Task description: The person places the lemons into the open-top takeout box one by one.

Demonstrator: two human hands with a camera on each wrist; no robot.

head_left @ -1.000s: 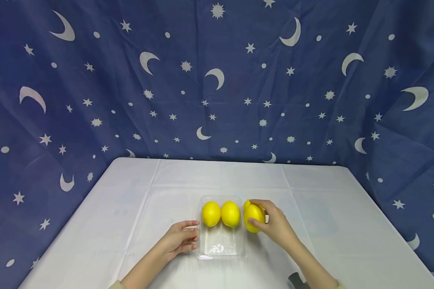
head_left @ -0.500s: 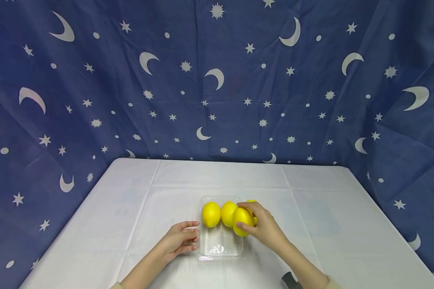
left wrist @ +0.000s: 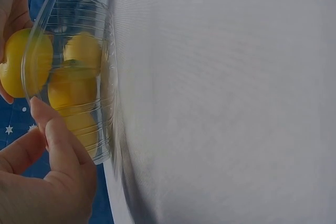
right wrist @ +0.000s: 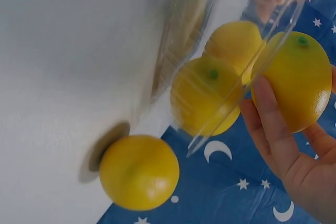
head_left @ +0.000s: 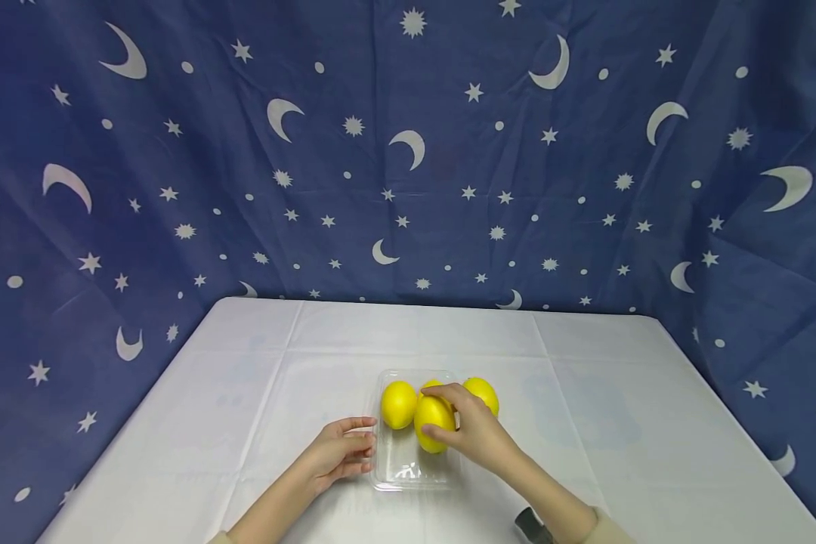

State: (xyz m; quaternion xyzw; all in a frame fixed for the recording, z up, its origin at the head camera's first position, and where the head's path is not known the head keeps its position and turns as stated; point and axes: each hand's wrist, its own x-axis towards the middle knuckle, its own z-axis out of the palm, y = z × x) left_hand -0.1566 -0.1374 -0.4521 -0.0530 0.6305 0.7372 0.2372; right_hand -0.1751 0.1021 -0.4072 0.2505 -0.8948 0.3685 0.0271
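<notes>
My right hand grips a yellow lemon between thumb and fingers, above the clear plastic container. In the right wrist view this held lemon is at the level of the container's rim. Two lemons sit inside at the far end: the left one shows fully, the other is partly covered by my hand. Another lemon lies on the table just right of the container. At the container's left side, the fingertips of my left hand touch the rim, fingers relaxed.
A white cloth covers the table. Blue fabric with moons and stars hangs behind it and along both sides. Near the right forearm a dark cylindrical object shows, its kind unclear.
My right hand has carried its lemon leftward from beside the container to over it. The lemon left on the table has come into fuller view. My left hand has stayed put.
</notes>
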